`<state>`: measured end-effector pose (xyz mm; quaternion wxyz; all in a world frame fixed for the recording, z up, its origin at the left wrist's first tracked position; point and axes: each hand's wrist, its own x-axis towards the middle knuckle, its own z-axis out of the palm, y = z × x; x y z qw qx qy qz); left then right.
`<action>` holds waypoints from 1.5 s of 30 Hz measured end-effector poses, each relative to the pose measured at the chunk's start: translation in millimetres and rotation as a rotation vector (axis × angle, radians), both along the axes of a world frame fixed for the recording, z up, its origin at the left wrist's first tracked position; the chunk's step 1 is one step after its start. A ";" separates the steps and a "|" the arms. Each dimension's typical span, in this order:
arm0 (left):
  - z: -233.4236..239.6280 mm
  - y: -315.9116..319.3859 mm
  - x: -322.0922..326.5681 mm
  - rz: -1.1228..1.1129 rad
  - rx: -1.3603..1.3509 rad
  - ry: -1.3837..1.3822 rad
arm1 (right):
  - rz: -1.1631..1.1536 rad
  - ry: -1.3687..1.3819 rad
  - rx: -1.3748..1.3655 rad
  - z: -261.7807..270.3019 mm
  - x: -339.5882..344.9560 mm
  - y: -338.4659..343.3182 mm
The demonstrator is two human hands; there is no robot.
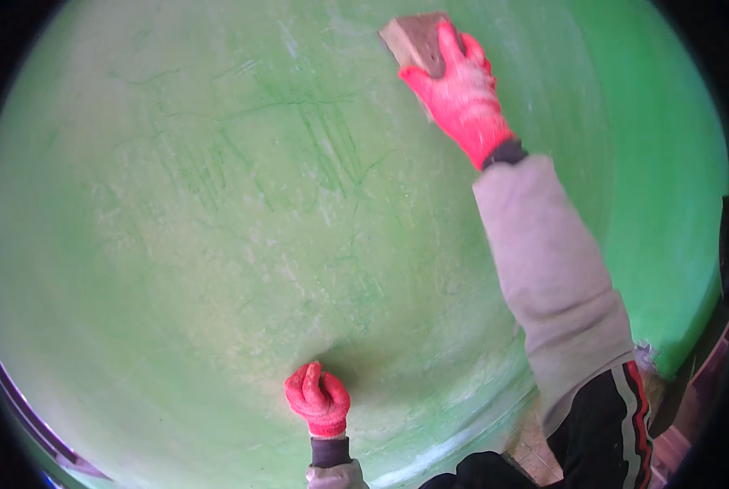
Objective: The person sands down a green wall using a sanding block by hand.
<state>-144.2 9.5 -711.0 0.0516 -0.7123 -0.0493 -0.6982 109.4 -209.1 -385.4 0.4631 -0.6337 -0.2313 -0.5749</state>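
Note:
My right hand (pixel 462 91), in a red knit glove, grips a brown block (pixel 422 40), perhaps a sanding block, at the top right. The block lies against a large, rounded green surface (pixel 267 263) with a pale, dusty haze, scuffs, thin crack-like lines and darker streaks. In the lower middle, my left hand (pixel 318 397) wears a matching red glove. Its fingers are curled in, and I see nothing held in them. A shadow falls on the green surface just beside it.
The curved rim (pixel 456 452) of the green surface runs along the lower right. Beyond it shows a tiled floor (pixel 535 452). A brighter green band (pixel 658 202) borders the right side. A dark strip (pixel 31 415) edges the lower left.

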 end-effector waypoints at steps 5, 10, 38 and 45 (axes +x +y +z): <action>0.8 6.4 -16.7 -0.057 -0.093 -0.011 | 0.224 -0.429 -0.541 -212.1 -8.8 8.7; 35.8 7.8 -5.6 -0.178 -0.142 -0.057 | 0.147 -1.049 -1.360 -299.0 19.6 -19.8; 118.4 22.5 -0.4 0.110 0.143 -0.185 | 0.111 -0.622 -0.329 -8.0 -63.2 26.1; 109.8 39.7 -9.2 0.025 0.051 -0.194 | 0.303 -0.857 -1.056 -165.2 -100.6 70.1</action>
